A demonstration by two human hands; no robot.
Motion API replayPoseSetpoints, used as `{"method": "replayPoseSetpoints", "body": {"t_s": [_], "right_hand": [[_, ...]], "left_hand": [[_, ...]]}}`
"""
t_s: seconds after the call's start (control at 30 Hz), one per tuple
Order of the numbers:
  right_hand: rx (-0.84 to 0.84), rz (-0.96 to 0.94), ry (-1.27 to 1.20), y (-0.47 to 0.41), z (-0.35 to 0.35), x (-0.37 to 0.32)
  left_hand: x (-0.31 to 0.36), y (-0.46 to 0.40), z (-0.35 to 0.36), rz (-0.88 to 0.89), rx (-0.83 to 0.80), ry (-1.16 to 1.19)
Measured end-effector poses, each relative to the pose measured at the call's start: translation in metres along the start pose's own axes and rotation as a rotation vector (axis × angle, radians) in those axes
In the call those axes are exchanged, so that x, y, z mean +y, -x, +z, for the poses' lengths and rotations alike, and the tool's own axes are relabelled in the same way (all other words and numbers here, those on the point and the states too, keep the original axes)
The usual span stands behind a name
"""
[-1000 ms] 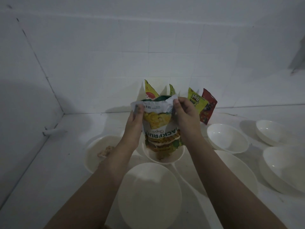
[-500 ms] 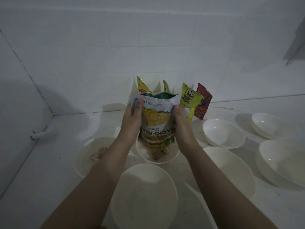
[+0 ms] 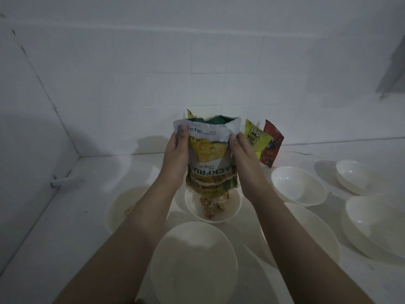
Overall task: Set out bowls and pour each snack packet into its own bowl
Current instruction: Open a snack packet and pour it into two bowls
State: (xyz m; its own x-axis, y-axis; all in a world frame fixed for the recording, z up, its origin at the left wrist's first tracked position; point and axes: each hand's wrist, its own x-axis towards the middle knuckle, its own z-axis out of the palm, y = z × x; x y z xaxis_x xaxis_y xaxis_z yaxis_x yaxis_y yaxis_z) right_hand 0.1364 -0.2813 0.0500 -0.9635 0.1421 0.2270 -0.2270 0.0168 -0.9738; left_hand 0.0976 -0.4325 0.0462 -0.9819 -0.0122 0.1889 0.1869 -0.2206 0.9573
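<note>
Both hands clamp an upturned jackfruit chips packet (image 3: 211, 159) as its contents drop into a small white bowl (image 3: 213, 206).

Left hand (image 3: 176, 159) and right hand (image 3: 242, 165) each pinch a side of the packet near its raised bottom seam, thumbs on the near face, the packet filling the gap between them. Its long axis stands nearly upright, mouth down, directly over the bowl just below and between the wrists; chips (image 3: 213, 206) lie heaped inside, seemingly still falling. Neither hand is clearly nearer the bowl. Beyond the right hand stand a yellow packet (image 3: 255, 139) and a red packet (image 3: 271, 148), unopened by appearance. An empty bowl (image 3: 299, 185) sits just right of that hand, a likely next target; a larger bowl (image 3: 194, 262) lies between the forearms.
</note>
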Motion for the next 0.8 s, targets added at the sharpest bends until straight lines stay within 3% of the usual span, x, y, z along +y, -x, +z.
{"method": "replayPoseSetpoints", "body": {"t_s": [0.27,0.37,0.47,0.57,0.7,0.8], "right_hand": [[-0.006,-0.031,-0.029,0.004,-0.007,-0.010],[0.007,-0.052,-0.065,0.008,-0.010,-0.008],[0.140,-0.066,-0.126,0.013,-0.008,-0.002],[0.210,-0.057,-0.167,0.015,-0.007,0.000],[0.266,-0.073,-0.251,0.011,-0.013,-0.008],[0.276,-0.107,-0.244,0.012,-0.009,-0.010]], "left_hand": [[0.011,0.003,0.000,0.023,-0.173,-0.057],[0.008,0.008,-0.002,0.036,-0.083,-0.054],[0.002,0.011,-0.005,0.031,0.022,-0.016],[-0.007,0.017,-0.011,-0.010,-0.056,-0.005],[-0.041,0.027,-0.029,-0.097,-0.278,-0.307],[-0.052,0.027,-0.037,-0.079,-0.266,-0.407]]}}
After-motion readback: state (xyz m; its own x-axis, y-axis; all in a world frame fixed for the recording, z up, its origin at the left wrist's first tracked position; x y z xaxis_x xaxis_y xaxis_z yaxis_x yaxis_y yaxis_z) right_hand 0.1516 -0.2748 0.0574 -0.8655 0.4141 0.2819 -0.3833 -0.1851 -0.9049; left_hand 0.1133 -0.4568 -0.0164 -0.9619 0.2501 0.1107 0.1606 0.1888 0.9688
